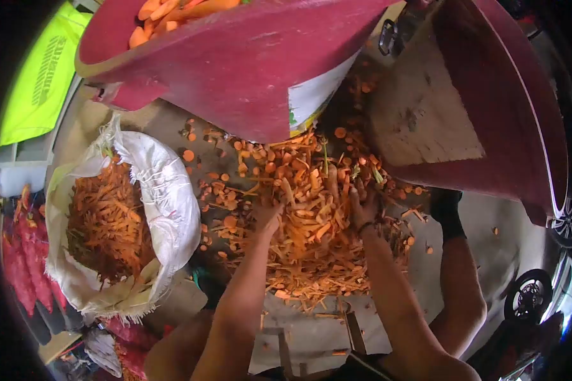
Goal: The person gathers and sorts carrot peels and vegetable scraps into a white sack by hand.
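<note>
A large heap of carrot peelings (318,254) mixed with carrot slices and ends lies on the floor between my legs. My left hand (268,213) presses into its left side, with some fingers buried among the scraps. On the opposite side, my right hand (365,208) has its fingers stretched out against the peelings, and a dark band circles that wrist. A mound of shreds rises between the two hands. To the left stands a white woven sack (175,203) with its mouth rolled back, holding more carrot shreds (111,219).
A dark red tub (235,70) containing carrots (184,13) overhangs the heap. Another red tub (521,95) leans at the right. Loose carrot slices (188,155) dot the floor. Filled red bags (32,260) lie far left; wheels (529,296) show at the right edge.
</note>
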Demonstrator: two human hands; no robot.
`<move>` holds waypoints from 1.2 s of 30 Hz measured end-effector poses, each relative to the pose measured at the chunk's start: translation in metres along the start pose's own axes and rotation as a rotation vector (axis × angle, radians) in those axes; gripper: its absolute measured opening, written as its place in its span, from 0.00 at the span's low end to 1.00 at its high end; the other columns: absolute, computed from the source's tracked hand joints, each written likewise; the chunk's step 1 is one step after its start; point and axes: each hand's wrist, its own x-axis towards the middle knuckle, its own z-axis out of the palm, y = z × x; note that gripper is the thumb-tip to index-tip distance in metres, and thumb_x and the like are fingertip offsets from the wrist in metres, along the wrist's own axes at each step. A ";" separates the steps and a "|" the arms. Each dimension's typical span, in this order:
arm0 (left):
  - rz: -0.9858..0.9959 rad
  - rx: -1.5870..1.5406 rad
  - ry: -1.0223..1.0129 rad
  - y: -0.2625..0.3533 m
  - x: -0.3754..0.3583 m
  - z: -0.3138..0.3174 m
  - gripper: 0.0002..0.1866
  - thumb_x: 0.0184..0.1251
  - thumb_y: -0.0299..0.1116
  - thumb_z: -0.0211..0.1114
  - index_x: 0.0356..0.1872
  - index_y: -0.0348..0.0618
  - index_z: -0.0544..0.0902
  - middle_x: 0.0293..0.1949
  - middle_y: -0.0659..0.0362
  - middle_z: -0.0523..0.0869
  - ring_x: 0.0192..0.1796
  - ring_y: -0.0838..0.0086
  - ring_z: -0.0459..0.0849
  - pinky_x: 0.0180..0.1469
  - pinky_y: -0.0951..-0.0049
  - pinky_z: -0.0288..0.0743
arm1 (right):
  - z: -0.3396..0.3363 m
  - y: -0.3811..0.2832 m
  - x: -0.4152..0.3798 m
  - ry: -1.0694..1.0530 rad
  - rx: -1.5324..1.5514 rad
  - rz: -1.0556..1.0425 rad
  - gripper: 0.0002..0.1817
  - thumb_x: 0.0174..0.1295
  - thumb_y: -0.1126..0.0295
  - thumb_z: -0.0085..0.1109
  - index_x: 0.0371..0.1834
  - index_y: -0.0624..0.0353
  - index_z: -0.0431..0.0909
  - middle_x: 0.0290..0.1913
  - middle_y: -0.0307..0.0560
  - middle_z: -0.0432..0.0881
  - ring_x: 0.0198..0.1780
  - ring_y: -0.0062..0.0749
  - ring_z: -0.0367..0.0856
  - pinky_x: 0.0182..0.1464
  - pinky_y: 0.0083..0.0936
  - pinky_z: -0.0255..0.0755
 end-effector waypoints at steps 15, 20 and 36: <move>-0.172 -0.261 -0.215 0.006 -0.017 0.010 0.43 0.65 0.60 0.62 0.75 0.46 0.60 0.74 0.44 0.59 0.71 0.49 0.66 0.68 0.54 0.69 | 0.034 0.001 -0.022 -0.393 0.332 0.069 0.55 0.58 0.28 0.52 0.78 0.59 0.55 0.73 0.61 0.62 0.72 0.55 0.64 0.71 0.51 0.62; -0.176 -0.294 -0.219 -0.004 -0.034 0.016 0.44 0.64 0.62 0.61 0.74 0.44 0.61 0.73 0.43 0.61 0.71 0.50 0.67 0.69 0.55 0.68 | 0.027 0.013 -0.032 -0.381 0.415 0.096 0.51 0.60 0.32 0.53 0.76 0.59 0.58 0.69 0.61 0.65 0.68 0.53 0.66 0.69 0.49 0.64; 0.239 -0.548 -0.261 0.154 -0.194 -0.114 0.49 0.60 0.68 0.60 0.72 0.38 0.65 0.71 0.41 0.65 0.71 0.50 0.69 0.71 0.58 0.64 | -0.148 -0.138 -0.283 -0.430 0.734 -0.237 0.39 0.64 0.45 0.57 0.72 0.60 0.66 0.58 0.59 0.76 0.58 0.46 0.76 0.62 0.43 0.70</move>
